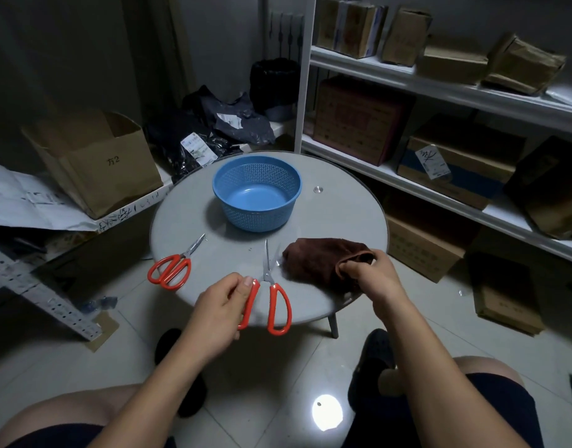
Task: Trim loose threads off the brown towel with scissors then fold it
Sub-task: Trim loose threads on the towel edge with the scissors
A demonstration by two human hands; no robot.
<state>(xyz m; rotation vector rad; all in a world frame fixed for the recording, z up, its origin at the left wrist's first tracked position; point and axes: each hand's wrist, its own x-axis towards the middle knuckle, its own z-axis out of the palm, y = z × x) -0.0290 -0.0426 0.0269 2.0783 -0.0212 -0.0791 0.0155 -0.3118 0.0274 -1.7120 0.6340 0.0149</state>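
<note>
Grey round table (pixel 343 221) amid shelved boxes — hands: left (pixel 220 307) seemingly gripping scissors (pixel 271 286), right (pixel 372 270) clutching towel (pixel 317 258).

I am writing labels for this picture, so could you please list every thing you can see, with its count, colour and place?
Round grey table: 1, grey, centre.
Blue perforated plastic basket: 1, blue, far half of the table.
Orange-handled metal scissors: 2; one pair lies on the table's left side, one pair at the near edge, held by the left hand.
Brown cloth towel: 1, brown, bunched on the table's right side.
Cardboard boxes: several, brown, on white shelves at right and on the floor.
Dark plastic bags: several, behind the table.
Left hand: gripping a scissor handle.
Right hand: gripping the towel.
</note>
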